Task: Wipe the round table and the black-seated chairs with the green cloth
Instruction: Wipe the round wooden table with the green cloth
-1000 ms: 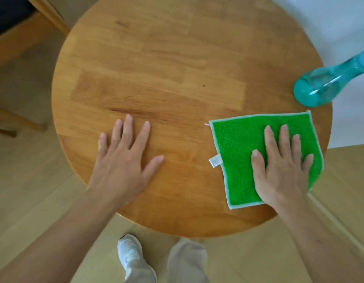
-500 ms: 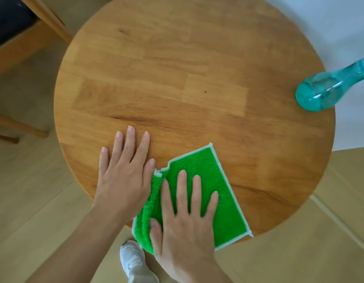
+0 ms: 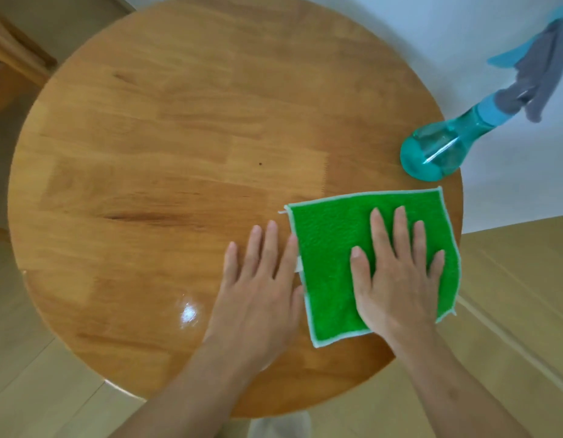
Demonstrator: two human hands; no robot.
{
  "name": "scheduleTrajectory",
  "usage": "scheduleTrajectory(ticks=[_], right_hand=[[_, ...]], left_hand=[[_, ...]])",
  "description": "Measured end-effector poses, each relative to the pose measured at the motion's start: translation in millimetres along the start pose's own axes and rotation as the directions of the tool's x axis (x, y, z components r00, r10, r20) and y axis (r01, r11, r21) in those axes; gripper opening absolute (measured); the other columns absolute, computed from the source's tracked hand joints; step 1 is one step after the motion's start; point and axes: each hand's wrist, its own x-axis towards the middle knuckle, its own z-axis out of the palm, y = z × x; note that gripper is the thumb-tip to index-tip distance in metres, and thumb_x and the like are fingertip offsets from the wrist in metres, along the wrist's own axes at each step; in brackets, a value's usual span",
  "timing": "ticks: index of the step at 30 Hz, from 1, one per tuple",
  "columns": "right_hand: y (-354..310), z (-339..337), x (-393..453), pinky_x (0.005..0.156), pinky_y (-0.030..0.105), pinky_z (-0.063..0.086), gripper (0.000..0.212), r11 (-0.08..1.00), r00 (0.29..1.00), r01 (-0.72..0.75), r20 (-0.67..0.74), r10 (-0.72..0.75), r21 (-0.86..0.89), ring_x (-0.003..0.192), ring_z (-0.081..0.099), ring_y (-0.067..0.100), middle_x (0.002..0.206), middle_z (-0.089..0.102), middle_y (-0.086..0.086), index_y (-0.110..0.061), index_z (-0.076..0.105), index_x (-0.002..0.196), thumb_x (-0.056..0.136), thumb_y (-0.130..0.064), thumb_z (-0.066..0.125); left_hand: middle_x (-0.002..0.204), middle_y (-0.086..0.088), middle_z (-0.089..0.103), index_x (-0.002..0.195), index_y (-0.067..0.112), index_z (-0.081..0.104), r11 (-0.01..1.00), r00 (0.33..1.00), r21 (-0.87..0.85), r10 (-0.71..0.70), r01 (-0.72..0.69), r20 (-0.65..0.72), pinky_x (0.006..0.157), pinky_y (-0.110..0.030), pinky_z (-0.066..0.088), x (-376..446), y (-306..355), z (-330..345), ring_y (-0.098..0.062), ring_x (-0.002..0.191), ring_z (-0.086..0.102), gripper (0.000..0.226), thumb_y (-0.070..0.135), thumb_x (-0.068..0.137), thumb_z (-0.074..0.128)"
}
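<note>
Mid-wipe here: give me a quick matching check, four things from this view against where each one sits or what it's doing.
Things:
1. green cloth
2. spray bottle
3. left hand
4. right hand

States:
A. flat on the bare wood, beside the cloth's left edge
B. standing near the table's right rim
C. spread flat on the round table, near side on the right
D. pressing flat on top of the cloth

Pairs: 1-C, 2-B, 3-A, 4-D

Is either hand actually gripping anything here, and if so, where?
Nothing is gripped. The right hand presses flat, fingers straight, on the middle of the square green cloth; the left hand rests flat on the round wooden table beside it.
</note>
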Motion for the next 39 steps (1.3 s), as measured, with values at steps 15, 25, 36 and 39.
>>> scheduleTrajectory(ticks=[15, 25, 36, 39], right_hand=[[-7.7, 1.7, -35.8, 0.101, 0.07, 0.031, 0.065, 0.993, 0.997, -0.067, 0.041, 0.064, 0.1, 0.138, 0.038, 0.042, 0.154, 0.036, 0.013, -0.02, 0.044, 0.145, 0.096, -0.053, 0.019], [1.9, -10.2, -7.6, 0.1, 0.072, 0.028, 0.068, 0.993, 0.993, -0.084, 0.089, 0.076, 0.088, 0.139, 0.033, 0.041, 0.155, 0.034, 0.013, -0.02, 0.038, 0.148, 0.093, -0.057, 0.023], [-46.2, -33.2, 138.9, 0.114, 0.067, 0.002, 0.069, 0.95, 0.951, -0.309, -0.008, 0.31, 0.052, 0.148, -0.01, 0.036, 0.163, -0.013, 0.008, -0.026, -0.011, 0.154, 0.095, -0.057, 0.006], [-79.4, -38.2, 169.5, 0.114, 0.067, 0.002, 0.068, 0.96, 0.961, -0.272, -0.03, 0.275, 0.062, 0.148, -0.01, 0.036, 0.163, -0.013, 0.008, -0.026, -0.009, 0.155, 0.096, -0.056, 0.01]], left_hand=[[0.151, 0.003, 0.033, 0.149, 0.028, 0.019, 0.704, 0.988, -0.697, 0.054, -0.14, -0.143, 0.108, -0.033, 0.026, 168.0, 155.0, -91.6, -0.016, 0.138, 0.031, 0.095, 0.049, 0.074, 0.075], [0.051, 0.012, 0.041, 0.058, 0.028, 0.033, 0.647, 0.93, -0.671, 0.196, -0.362, -0.312, 0.05, -0.023, 0.038, 214.5, 150.6, -108.9, -0.006, 0.047, 0.041, 0.045, 0.031, 0.087, 0.067], [0.068, -0.012, 0.053, 0.054, 0.026, 0.035, 0.66, 0.922, -0.678, 0.059, -0.324, -0.383, 0.073, -0.05, 0.05, 234.7, 10.0, -181.9, -0.034, 0.076, 0.057, 0.046, 0.028, 0.084, 0.07], [0.078, -0.015, 0.062, 0.056, 0.026, 0.036, 0.702, 0.922, -0.646, 0.041, -0.3, -0.384, 0.074, -0.047, 0.05, 237.0, -26.1, -185.4, -0.03, 0.078, 0.06, 0.045, 0.03, 0.085, 0.069]])
